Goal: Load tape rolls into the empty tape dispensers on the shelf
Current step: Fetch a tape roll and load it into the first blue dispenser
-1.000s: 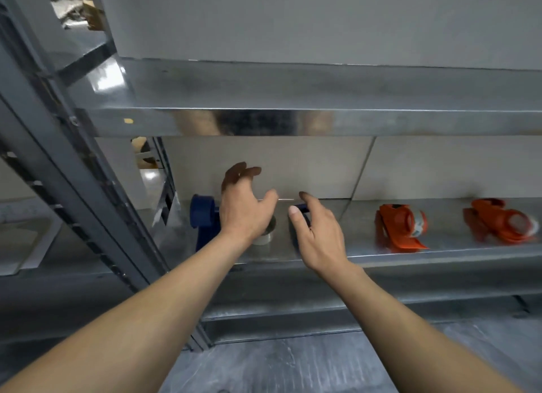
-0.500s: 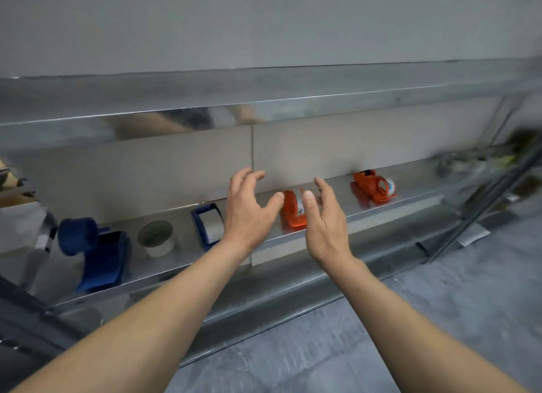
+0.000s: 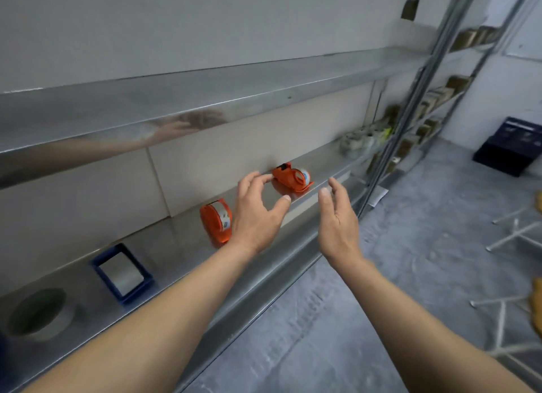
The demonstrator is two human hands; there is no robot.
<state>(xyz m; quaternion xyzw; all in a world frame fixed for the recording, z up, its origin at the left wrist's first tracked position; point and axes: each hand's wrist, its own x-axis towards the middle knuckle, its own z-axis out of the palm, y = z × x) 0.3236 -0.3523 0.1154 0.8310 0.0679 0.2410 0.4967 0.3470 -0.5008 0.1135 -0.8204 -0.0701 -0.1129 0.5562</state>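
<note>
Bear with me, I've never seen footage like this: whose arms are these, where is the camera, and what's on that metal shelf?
No machine here: a person wears a wide-angle camera on the head, so you look along their own arms. The left hand and right hand are open, holding nothing, held out toward a metal shelf. On it, left to right: a loose tape roll, a blue dispenser, a nearer orange dispenser and a farther orange dispenser, each dispenser seemingly holding tape.

Tape roll [image 3: 38,313] left of dispenser [image 3: 121,272] on shelf [image 3: 176,240]
</note>
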